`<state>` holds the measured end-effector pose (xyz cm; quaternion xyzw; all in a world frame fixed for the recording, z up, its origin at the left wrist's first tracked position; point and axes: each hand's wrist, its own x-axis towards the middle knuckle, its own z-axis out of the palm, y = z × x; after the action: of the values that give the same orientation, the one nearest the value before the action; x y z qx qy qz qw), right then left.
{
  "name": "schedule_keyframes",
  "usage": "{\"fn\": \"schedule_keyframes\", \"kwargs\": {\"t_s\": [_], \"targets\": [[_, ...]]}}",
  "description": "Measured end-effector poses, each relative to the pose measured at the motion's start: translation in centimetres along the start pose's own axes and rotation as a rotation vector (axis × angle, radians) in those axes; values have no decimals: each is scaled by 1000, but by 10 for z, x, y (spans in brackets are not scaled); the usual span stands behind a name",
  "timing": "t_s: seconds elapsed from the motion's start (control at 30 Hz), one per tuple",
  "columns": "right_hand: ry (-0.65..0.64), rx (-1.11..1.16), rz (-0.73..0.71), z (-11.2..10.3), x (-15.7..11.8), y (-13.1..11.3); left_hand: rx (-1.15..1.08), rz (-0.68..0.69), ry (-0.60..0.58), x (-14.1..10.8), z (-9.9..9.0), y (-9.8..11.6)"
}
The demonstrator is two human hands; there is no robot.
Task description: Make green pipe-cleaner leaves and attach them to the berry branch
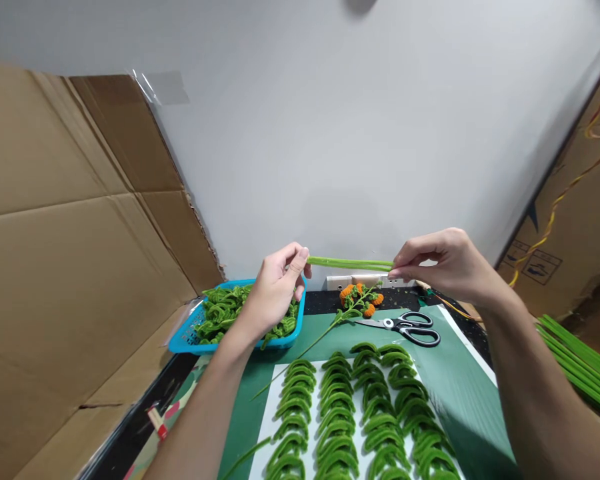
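A few light green stems (350,264), thin and straight, stretch level between my two hands above the table. My left hand (283,283) pinches their left end between thumb and fingers. At the other end, the thumb and fingertips of my right hand (435,263) are closed on the stems. Below them lie an orange-flowered sprig (363,300) with a long green stem and a pair of black-handled scissors (405,325). Nearer to me, rows of curved fuzzy green pieces (337,413) rest on a white sheet (267,427).
Behind my left forearm stands a blue basket (195,345) filled with curled green pieces (225,310). A green mat (473,380) covers the table. Long green stems (583,360) lie at the far right. Cardboard (80,200) rises on the left, and a power strip (340,283) sits along the wall.
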<state>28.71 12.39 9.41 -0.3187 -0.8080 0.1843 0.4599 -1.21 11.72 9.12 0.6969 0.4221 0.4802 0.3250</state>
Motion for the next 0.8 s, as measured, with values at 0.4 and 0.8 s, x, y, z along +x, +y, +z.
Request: {"fn": "schedule_keyframes", "kwargs": {"t_s": [0.4,0.8], "targets": [[-35,-9,22,1,1,7,52,-2,6,-2,0,4],[-113,49,-16,0,1,9,50,30,80,0,2,5]]}}
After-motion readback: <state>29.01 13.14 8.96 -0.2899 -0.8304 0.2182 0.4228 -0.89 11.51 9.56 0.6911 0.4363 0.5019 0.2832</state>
